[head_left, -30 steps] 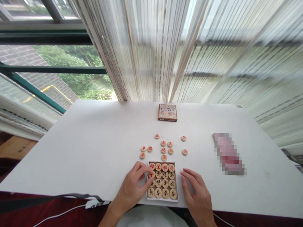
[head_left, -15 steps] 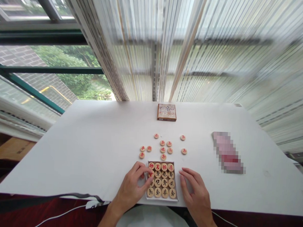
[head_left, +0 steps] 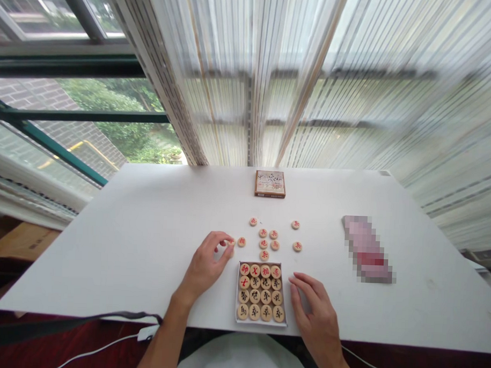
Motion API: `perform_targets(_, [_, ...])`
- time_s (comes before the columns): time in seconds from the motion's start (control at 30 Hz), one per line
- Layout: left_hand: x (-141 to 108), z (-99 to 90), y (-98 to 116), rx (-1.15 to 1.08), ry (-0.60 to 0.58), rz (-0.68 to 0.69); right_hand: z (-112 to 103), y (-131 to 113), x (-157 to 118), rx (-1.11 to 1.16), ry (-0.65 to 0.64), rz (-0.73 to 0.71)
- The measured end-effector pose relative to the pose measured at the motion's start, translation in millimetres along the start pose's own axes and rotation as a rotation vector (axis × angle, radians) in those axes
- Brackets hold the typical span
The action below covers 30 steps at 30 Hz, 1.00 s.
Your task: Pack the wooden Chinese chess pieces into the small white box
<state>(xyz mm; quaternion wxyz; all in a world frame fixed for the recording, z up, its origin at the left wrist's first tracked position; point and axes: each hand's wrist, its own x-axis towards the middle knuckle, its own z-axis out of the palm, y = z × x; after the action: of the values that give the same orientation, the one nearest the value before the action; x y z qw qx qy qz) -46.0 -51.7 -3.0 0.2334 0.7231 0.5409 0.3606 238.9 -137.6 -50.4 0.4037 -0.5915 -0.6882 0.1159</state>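
My left hand (head_left: 206, 263) reaches over the table left of the box, thumb and fingers parted. Its fingertips are at two round Chinese chess pieces, partly covering both; the upper chess piece (head_left: 232, 242) shows between index finger and thumb. Close by lies a red-marked chess piece (head_left: 242, 242). An open box (head_left: 237, 302) holds rows of chess pieces, the top row red and most others black. To the right of the box, my right hand (head_left: 315, 310) rests with fingers extended, holding nothing.
More red-marked pieces lie loosely beyond the box, such as one chess piece (head_left: 297, 246) on the right. A printed box lid (head_left: 270, 184) sits farther back. A blurred pink item (head_left: 368, 250) lies at right on the white table (head_left: 148, 213). A curtain (head_left: 252, 98) hangs behind.
My left hand has moved from the box's left column up and left to the loose pieces. A red piece it was touching now sits uncovered in the box. My right hand stays put.
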Motion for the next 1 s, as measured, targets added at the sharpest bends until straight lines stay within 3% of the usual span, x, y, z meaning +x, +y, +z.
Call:
perform_targets(0.23, [8,-3.1,-24,0.115,-0.046,0.052,0,-1,1,0.001,0.008,0.005])
perform_targets(0.63, [14,-3.1,-21,0.098,-0.115,0.047,3,3,0,-0.018,0.010,-0.016])
perform_targets(1.0, [17,-5.1,-25,0.155,-0.089,0.036,1,1,0,-0.021,0.005,-0.005])
